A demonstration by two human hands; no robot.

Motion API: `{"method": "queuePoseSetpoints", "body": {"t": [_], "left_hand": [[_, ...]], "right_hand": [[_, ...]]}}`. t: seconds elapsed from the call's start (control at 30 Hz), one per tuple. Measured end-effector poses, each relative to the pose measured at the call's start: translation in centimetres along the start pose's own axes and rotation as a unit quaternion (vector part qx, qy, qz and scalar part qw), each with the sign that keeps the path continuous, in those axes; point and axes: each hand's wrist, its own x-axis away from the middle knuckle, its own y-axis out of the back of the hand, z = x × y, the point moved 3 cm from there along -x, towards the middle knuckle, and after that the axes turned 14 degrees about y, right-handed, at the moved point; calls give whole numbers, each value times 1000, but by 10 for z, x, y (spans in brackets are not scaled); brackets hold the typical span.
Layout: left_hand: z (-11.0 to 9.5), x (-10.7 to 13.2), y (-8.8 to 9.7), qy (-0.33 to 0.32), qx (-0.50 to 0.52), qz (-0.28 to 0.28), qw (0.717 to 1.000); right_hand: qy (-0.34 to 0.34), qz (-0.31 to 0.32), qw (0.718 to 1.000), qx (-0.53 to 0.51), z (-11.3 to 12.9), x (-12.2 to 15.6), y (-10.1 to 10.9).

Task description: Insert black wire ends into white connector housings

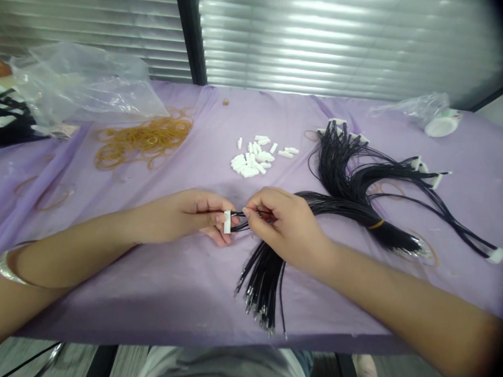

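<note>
Between the thumb and fingers of my left hand (205, 214) is a white connector housing (228, 222), with black wires running out of its right side. My right hand (281, 220) pinches a black wire (239, 214) close to that housing. Beneath and around my right hand lies a bundle of black wires (264, 282), its metal-tipped ends fanned toward the table's front edge. The bundle's other end (392, 234) stretches right and is tied with a yellow rubber band (376, 223). Beyond my hands sits a loose pile of white connector housings (252, 158).
Wires with white housings attached (339, 153) lie at the back right. A heap of yellow rubber bands (146, 138) and a clear plastic bag (86, 84) are at the back left. A white cup (442, 125) lies at the far right. Purple cloth (149, 289) covers the table.
</note>
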Motion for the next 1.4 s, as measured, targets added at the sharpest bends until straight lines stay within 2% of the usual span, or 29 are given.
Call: {"method": "queuePoseSetpoints", "body": {"t": [0.2,0.43,0.6,0.7,0.77,0.83,0.93,1.07,1.17,1.23,1.27,1.3,1.33,1.4], "left_hand": [[0,-2,-1,-1,13,3,1000],[2,-3,1,6,29,-2,1000],[2,-3,1,15,18,-4,1000],[1,-2,2,13,41,-49,998],[2,-2,5,8,99,-67,993],[4,-1,9,-5,205,-70,976],[7,0,12,-6,306,-49,951],[6,4,13,-45,344,-7,938],[4,6,13,-94,267,-28,959],[3,10,12,-114,132,-97,980],[2,13,9,-126,32,-137,982],[1,16,5,-143,-83,-168,972],[-2,19,-1,-162,-203,-183,948],[-7,23,-19,-200,-411,-158,875]], "right_hand": [[26,-9,1000,8,1,0,-1],[95,23,995,14,2,-1,-9],[104,35,993,37,4,-3,-9],[156,16,986,58,5,-4,-3],[183,29,980,72,1,-5,-1],[163,58,981,86,-7,-5,0],[92,74,990,77,-19,-7,3],[23,47,997,54,-28,-9,12],[-39,10,999,14,-38,-10,17],[-96,-20,995,-20,-44,-10,18],[-121,-32,992,-35,-47,-10,18],[-141,-41,988,-49,-48,-10,19],[-155,-46,985,-61,-49,-10,19],[-170,-49,981,-81,-50,-10,18]]}}
